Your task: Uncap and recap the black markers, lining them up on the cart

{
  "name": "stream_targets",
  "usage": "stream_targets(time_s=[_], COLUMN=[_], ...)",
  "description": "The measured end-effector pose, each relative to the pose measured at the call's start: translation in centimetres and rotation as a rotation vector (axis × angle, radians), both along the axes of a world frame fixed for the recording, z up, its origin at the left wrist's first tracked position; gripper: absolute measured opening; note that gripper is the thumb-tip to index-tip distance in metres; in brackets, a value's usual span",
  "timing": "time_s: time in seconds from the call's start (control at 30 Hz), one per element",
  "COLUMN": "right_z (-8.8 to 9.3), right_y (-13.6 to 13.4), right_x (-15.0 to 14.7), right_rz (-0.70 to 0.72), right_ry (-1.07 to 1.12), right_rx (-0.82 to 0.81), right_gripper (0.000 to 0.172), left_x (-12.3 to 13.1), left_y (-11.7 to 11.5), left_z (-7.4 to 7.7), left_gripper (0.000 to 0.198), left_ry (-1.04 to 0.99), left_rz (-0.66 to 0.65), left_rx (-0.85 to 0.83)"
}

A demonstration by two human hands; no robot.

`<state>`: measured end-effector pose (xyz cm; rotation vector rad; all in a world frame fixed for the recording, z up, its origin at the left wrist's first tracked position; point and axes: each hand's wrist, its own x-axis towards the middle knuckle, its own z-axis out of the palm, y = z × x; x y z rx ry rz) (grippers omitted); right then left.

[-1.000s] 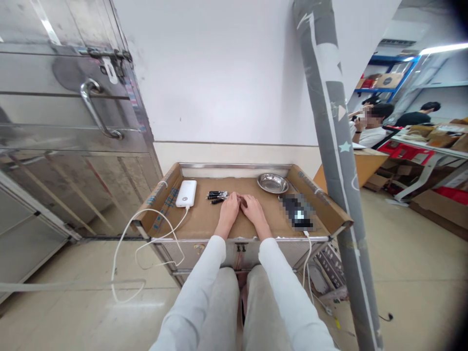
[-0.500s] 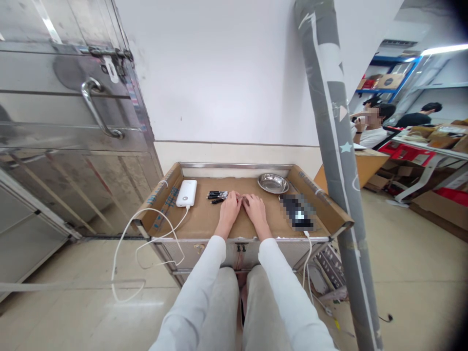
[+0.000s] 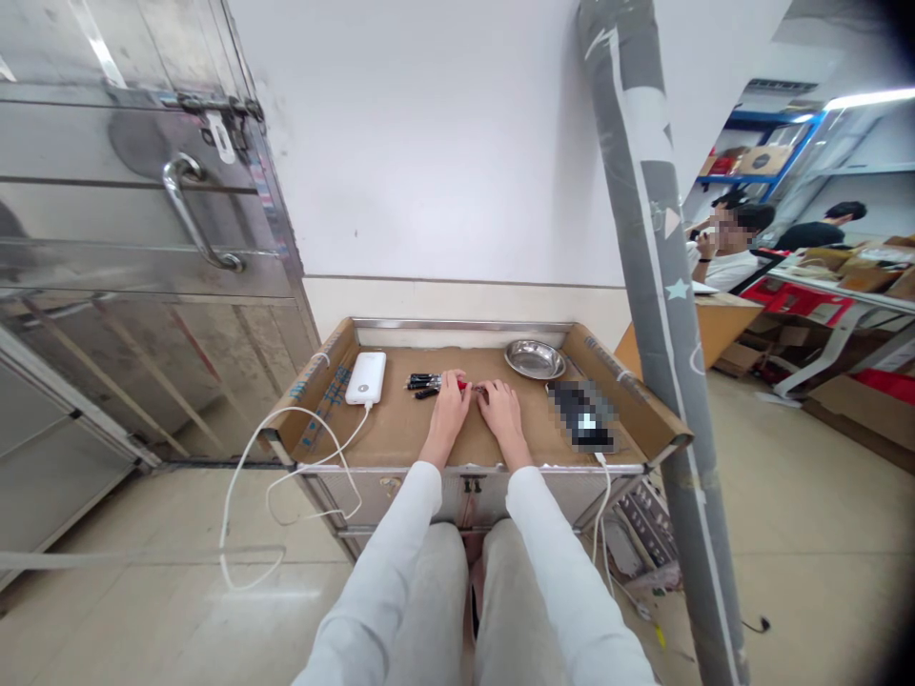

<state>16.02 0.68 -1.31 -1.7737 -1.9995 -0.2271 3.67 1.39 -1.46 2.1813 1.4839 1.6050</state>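
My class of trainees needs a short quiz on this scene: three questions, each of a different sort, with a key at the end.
1. True or false: the metal dish stands nearer the right hand than the left hand.

2. Multiple choice: what colour shows on the small item at the left hand's fingers?
A) Green
B) Red
C) Yellow

3. Fill the gap: the black pen-like items lie between the ____ hand and the white power bank.

Key: 1. True. 2. B. 3. Left.
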Motion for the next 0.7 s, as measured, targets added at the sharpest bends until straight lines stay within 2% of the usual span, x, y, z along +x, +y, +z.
stream_targets(time_s=[0.43,0.7], right_z=[-0.19,-0.42], right_y=[0.12,0.22], right_x=[0.03,0.15], right_rz=[0.009,0.016], right_ry=[0.012,0.027], right_rx=[0.001,0.027], right_gripper=[0.02,0.021], left_x=[-0.06,-0.05], left_y=[-0.44,-0.42], left_z=[0.6,0.65], left_gripper=[0.009,0.007], left_ry=[-0.027,-0.037], left_rz=[0.024,0.037], left_rx=[0.049,0.012])
